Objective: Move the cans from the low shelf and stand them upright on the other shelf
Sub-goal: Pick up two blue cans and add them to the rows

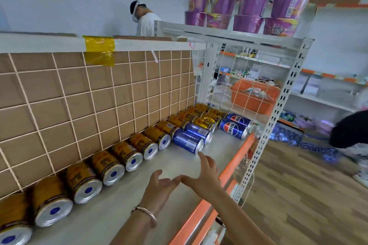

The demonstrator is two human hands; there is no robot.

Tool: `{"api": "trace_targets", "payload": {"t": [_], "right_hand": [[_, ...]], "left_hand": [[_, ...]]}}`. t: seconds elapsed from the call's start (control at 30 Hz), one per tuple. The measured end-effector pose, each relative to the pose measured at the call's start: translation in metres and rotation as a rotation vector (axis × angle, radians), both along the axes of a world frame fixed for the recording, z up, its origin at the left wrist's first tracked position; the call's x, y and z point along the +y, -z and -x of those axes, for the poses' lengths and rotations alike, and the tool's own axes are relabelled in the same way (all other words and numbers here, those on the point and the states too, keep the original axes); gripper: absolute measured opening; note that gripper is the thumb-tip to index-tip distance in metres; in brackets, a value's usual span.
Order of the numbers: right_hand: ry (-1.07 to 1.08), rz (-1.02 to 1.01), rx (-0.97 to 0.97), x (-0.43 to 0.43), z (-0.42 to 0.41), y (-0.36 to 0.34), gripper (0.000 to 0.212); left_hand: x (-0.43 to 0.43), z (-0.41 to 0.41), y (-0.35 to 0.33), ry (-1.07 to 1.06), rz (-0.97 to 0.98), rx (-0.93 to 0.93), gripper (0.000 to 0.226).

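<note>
A: Where are the cans?

B: They lie on their sides on the low shelf point(139, 189). A row of gold cans point(111, 167) runs along the tiled back panel point(59, 93) from near left to far right, silver ends facing out. At the far end sit four blue cans: the nearest blue can point(188, 142), a second blue can point(199, 131) just behind it, and two Pepsi cans point(235, 129) farther right by the wire grid point(239, 85).

A: And the hands?

B: Both reach out over the shelf, holding nothing. The left hand point(159, 189) has its fingers point(171, 182) loosely spread, a bracelet point(145, 213) on the wrist. The right hand point(205, 175) is open too, its fingers point(207, 160) straight and spread, pointing at the nearest blue can.

A: Touching it?

B: No. The fingertips are just short of its near end, close but apart. The gold row lies well to the left of both hands.

A: Anything else?

B: Purple noodle bowls point(253, 10) are stacked on the top shelf point(229, 36), an orange basket point(254, 95) sits behind the grid, and another person point(145, 20) stands beyond the panel.
</note>
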State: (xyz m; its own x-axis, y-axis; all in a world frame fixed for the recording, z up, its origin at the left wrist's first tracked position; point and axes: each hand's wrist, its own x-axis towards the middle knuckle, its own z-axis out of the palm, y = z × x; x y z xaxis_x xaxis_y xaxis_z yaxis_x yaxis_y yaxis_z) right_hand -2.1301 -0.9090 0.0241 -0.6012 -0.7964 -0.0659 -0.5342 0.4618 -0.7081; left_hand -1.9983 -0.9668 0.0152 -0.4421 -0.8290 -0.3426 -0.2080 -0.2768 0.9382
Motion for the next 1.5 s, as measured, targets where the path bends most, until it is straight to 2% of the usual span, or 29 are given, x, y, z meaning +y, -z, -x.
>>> {"api": "trace_targets", "payload": {"t": [0.1,0.2,0.4,0.47,0.53,0.6,0.63,0.7,0.77,0.83,0.87,0.93,1.0,1.07,1.1,1.17,1.2,1.3,1.37,1.43,1.5], "right_hand": [[-0.016,-0.085,0.129,-0.027,0.025,-0.002,0.093],[-0.078,-0.174,0.258,-0.053,0.055,-0.006,0.086],[-0.268,-0.366,0.593,-0.097,0.100,0.002,0.091],[-0.298,-0.365,0.749,-0.104,0.109,0.005,0.088],[-0.319,-0.343,0.792,-0.110,0.115,0.005,0.081],[-0.331,-0.340,0.641,-0.114,0.122,0.002,0.071],[-0.305,-0.313,0.444,-0.115,0.126,0.000,0.060],[-0.231,-0.206,-0.128,-0.115,0.133,-0.002,0.041],[-0.187,-0.169,-0.632,-0.110,0.140,0.001,0.034],[-0.191,-0.144,-0.962,-0.104,0.142,0.006,0.035],[-0.212,-0.147,-1.017,-0.101,0.144,0.006,0.038],[-0.319,-0.208,-0.900,-0.099,0.153,0.004,0.040],[-0.526,-0.315,-0.579,-0.097,0.163,-0.008,0.049],[-0.650,-0.312,-0.256,-0.099,0.169,-0.019,0.052],[-0.642,-0.241,-0.119,-0.104,0.173,-0.021,0.046],[-0.534,-0.060,0.100,-0.116,0.183,-0.018,0.021],[-0.469,-0.013,0.182,-0.121,0.187,-0.016,0.018],[-0.419,-0.129,0.288,-0.132,0.196,-0.006,0.057],[-0.461,-0.231,0.424,-0.129,0.194,-0.001,0.071],[-0.514,-0.199,0.536,-0.121,0.190,0.001,0.076],[-0.600,-0.125,0.550,-0.115,0.184,0.000,0.068]], "left_hand": [[-0.018,0.022,0.001,-0.042,-0.053,-0.014,0.059],[-0.033,0.044,0.004,-0.063,-0.112,0.032,0.037],[-0.050,0.085,-0.001,-0.125,-0.172,0.105,0.041],[-0.055,0.095,-0.001,-0.166,-0.167,0.111,0.043],[-0.058,0.105,-0.005,-0.190,-0.185,0.129,0.033],[-0.063,0.118,-0.004,-0.269,-0.267,0.188,0.015],[-0.063,0.121,-0.001,-0.302,-0.325,0.244,0.015],[-0.067,0.126,0.012,-0.367,-0.403,0.320,0.024],[-0.069,0.139,0.013,-0.408,-0.451,0.328,0.022],[-0.070,0.144,0.014,-0.394,-0.480,0.367,0.029],[-0.071,0.145,0.018,-0.382,-0.487,0.396,0.031],[-0.069,0.147,0.018,-0.373,-0.522,0.458,0.034],[-0.067,0.148,0.020,-0.398,-0.555,0.540,0.040],[-0.065,0.148,0.023,-0.431,-0.553,0.593,0.049],[-0.063,0.148,0.024,-0.459,-0.541,0.582,0.048],[-0.059,0.145,0.025,-0.535,-0.505,0.486,0.039],[-0.057,0.144,0.025,-0.571,-0.487,0.440,0.036],[-0.051,0.137,0.025,-0.631,-0.432,0.357,0.038],[-0.047,0.132,0.028,-0.627,-0.403,0.311,0.050],[-0.042,0.129,0.030,-0.615,-0.382,0.288,0.058],[-0.040,0.128,0.031,-0.630,-0.365,0.268,0.058]]}}
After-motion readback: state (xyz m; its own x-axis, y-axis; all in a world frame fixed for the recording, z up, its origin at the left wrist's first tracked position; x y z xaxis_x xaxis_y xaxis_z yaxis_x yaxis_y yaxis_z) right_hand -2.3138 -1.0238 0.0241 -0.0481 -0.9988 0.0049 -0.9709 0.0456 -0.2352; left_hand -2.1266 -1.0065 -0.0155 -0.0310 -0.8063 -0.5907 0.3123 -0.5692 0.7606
